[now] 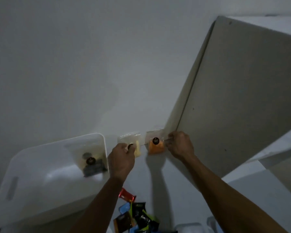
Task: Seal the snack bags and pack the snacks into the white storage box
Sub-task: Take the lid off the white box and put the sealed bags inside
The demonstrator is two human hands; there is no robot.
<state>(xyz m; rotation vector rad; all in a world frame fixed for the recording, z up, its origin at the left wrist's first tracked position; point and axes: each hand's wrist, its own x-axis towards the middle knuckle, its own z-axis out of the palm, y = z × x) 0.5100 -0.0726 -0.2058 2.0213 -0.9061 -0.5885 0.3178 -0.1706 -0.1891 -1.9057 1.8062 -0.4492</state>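
A white storage box stands at the left, with one clear snack bag of dark pieces leaning inside its far right corner. Two more clear bags lie on the white surface beyond it: one with pale yellow snacks and one with orange snacks. My left hand rests on the yellow bag, fingers over its black round sticker. My right hand pinches the right edge of the orange bag. Whether either bag is lifted off the surface is unclear.
A pile of small coloured wrapped snacks lies near me between my forearms. A tall white cabinet panel rises at the right, close to the orange bag. A clear lid or tray edge shows at the bottom.
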